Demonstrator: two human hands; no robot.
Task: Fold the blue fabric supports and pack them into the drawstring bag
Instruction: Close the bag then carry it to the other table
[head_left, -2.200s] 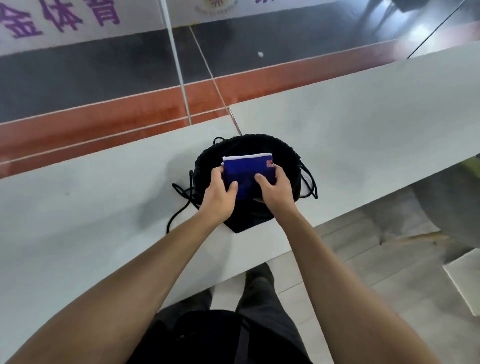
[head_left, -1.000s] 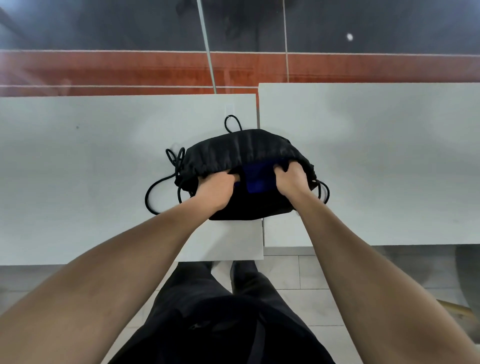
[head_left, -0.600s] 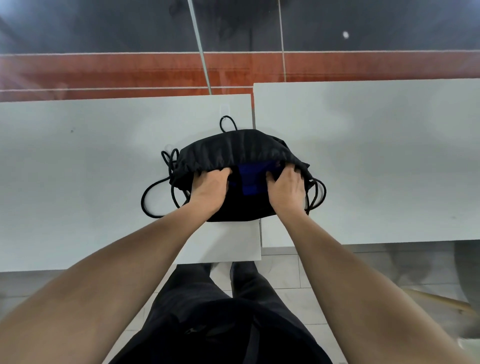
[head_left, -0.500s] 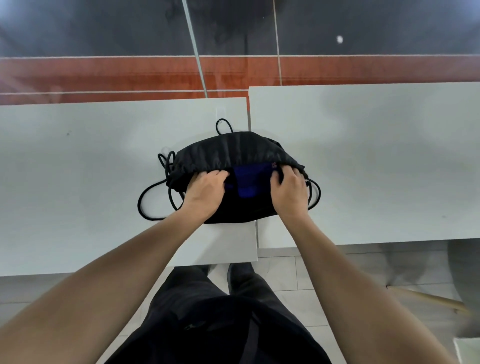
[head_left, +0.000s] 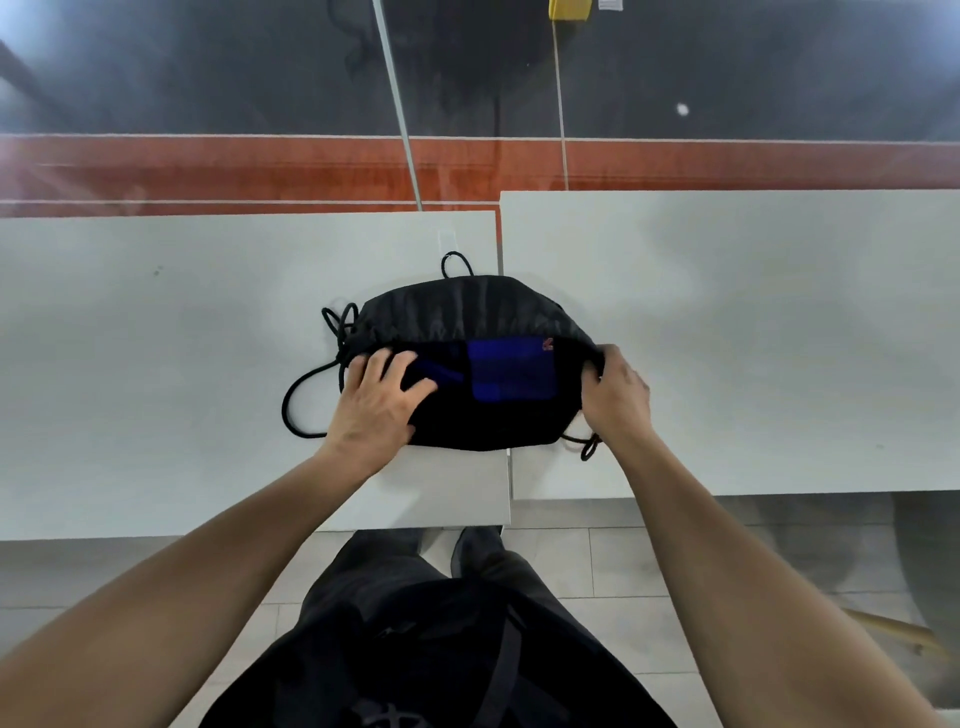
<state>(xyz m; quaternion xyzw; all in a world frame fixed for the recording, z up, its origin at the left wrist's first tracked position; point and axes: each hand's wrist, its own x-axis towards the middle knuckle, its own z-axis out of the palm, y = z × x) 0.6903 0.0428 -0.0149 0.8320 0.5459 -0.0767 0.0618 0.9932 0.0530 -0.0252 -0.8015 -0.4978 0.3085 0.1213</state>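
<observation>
Black gathered-fabric drawstring bag (head_left: 462, 312) lying across the seam of two pale grey surface (head_left: 156, 364) panels, mouth open toward the viewer. Folded blue fabric supports (head_left: 511, 369) sit inside (a small red mark at one corner). Left hand (head_left: 376, 402) pinches the bag's near-left rim; right hand (head_left: 615, 387) grips its right rim. Black cords (head_left: 301, 395) loop out at both sides.

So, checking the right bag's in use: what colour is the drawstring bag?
Black, cords included; the drawstring bag shows in the head view.
</observation>
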